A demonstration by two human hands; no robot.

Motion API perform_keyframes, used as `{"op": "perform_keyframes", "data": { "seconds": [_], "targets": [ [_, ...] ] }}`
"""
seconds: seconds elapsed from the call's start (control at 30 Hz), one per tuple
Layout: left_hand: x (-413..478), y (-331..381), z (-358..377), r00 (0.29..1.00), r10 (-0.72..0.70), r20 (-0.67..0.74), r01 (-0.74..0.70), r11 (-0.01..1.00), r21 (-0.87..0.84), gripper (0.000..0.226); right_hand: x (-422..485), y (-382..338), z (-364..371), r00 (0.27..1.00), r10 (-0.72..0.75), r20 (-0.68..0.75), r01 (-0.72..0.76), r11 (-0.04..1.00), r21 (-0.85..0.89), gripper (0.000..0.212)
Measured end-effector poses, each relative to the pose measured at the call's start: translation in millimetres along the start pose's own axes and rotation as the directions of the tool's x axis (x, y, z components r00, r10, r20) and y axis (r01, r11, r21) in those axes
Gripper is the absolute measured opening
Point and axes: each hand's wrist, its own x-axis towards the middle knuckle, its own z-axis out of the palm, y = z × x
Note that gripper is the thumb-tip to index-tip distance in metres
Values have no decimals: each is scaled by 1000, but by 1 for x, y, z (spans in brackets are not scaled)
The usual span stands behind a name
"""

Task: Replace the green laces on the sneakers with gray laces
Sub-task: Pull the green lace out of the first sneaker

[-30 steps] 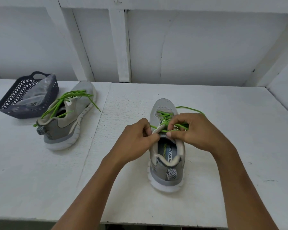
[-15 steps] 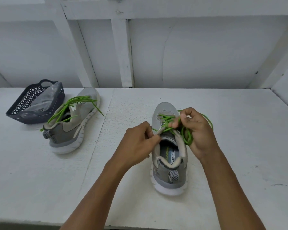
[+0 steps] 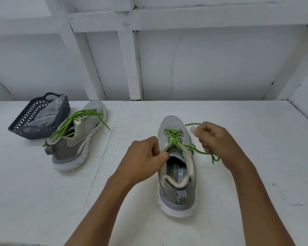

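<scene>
From the camera on my head I look down at a white painted table (image 3: 34, 192) with white boards behind it. A grey and beige mesh sneaker with a white sole (image 3: 179, 196) stands upright in front of me, heel toward me and toe pointing away.

My left hand (image 3: 145, 154) is at the left side of the shoe's opening. Its fingers (image 3: 163, 155) are curled in, and the tips pinch the pale padded collar edge by the top eyelets.

My right hand (image 3: 216, 142) is just to the right of the shoe's toe half, raised a little and blurred. Its fingers are curled into a loose fist around the bright green round lace (image 3: 174, 139). That lace is threaded through the lower eyelets. From there a slack strand runs right to my fist, a loop shows above the fist, and a loose end hangs below it.

The second grey sneaker (image 3: 73, 150) is well to the left, further back, tipped onto its side with its sole toward me. Its own green laces (image 3: 78, 118) are loosened and trail over the upper.

Just beside it, at the far left, sits a dark grey perforated plastic basket (image 3: 36, 134) holding a clear plastic bag (image 3: 48, 112). I cannot tell what is in the bag.
</scene>
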Motion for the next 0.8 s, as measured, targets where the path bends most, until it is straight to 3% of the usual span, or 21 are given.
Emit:
{"op": "perform_keyframes", "data": {
  "seconds": [0.1,0.2,0.3,0.47,0.57,0.67,0.8],
  "targets": [
    [6,1,1,995,100,-10,-97,982,160,27,-3,-1,-1,969,31,244,39,959,-280,48],
    [11,3,-2,961,274,-36,-258,938,233,22,-3,-2,2,972,6,236,73,943,-324,46],
    [19,6,4,908,419,10,-409,880,240,26,-3,-4,1,972,12,236,50,966,-254,27],
    [28,8,14,834,549,-58,-516,813,269,10,-4,-6,3,987,19,160,20,971,-238,13],
    [31,9,16,852,483,-201,-452,874,182,11,-3,-9,6,997,-5,80,24,972,-232,15],
    [35,13,17,871,323,-371,-333,942,38,8,1,-16,6,998,-44,47,54,971,-231,13],
    [40,20,15,899,83,-429,-165,974,-157,10,12,-21,5,992,-123,-37,109,959,-261,12]
  ]
}}
